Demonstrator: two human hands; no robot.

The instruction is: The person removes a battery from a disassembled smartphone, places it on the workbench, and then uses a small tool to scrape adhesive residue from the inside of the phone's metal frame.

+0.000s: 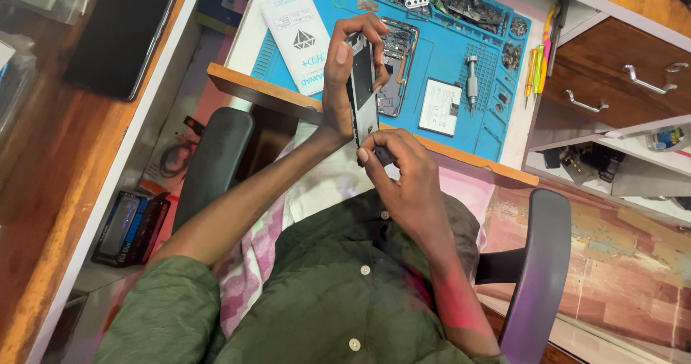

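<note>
Phone chassis (362, 91), thin, rigid, looks fragile: my left hand (342, 76) clamps long edges; right hand (403, 180) pinches 6 o'clock end above blue mat (446, 55).

A single head-worn view looks steeply down from above the person's chest, close to the raised hands. It faces the near edge of the white, wood-trimmed worktop (374, 123), whose blue rubber repair mat (446, 51) reaches the frame's top edge.
</note>
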